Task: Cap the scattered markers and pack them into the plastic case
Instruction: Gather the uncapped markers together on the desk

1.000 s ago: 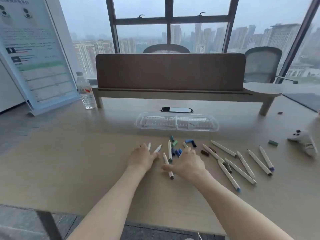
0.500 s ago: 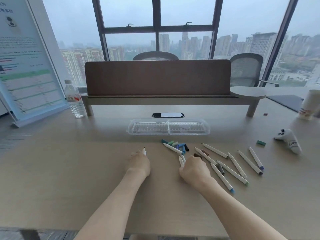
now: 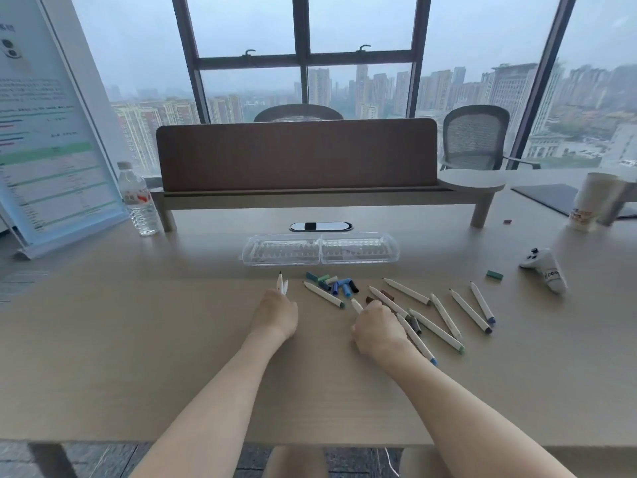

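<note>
Now two markers [image 3: 282, 283] are gripped by the left hand [image 3: 275, 313] and one by the right hand [image 3: 375, 331]; others lie mid-table before the plastic case [image 3: 320, 249]. Light, stiff barrels are probably best pinched mid-length.

poster [image 3: 51, 132]: cut by left edge | right hand [image 3: 377, 327]: hides marker's barrel

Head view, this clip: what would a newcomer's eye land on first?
Probably the two bare hands at mid-desk: the left hand grips a couple of uncapped markers, the right hand grips another. Next, the loose caps and scattered markers fanned out to the right, with the clear plastic case lying just beyond them.
</note>
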{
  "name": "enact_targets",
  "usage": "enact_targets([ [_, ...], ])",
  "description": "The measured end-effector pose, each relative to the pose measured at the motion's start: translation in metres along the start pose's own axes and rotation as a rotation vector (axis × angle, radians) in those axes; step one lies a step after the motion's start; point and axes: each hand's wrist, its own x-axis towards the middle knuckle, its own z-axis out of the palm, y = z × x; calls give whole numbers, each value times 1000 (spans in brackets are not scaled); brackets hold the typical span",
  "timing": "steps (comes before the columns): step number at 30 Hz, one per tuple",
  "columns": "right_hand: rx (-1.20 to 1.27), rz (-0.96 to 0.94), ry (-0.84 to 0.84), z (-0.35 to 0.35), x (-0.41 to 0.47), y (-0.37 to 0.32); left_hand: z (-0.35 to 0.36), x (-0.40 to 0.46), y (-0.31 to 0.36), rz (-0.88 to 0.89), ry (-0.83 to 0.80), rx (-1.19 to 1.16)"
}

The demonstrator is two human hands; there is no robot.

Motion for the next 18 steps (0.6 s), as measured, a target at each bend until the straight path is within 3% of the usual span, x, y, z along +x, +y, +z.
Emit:
enact_targets([
  [6, 135, 8, -17, -14, 5, 14, 18, 1, 28, -9, -21, -123],
  [12, 234, -25, 8, -23, 15, 32, 34, 19, 55, 12, 35, 7],
  [18, 176, -73, 117, -30, 17, 53, 39, 21, 63, 47, -52, 27],
])
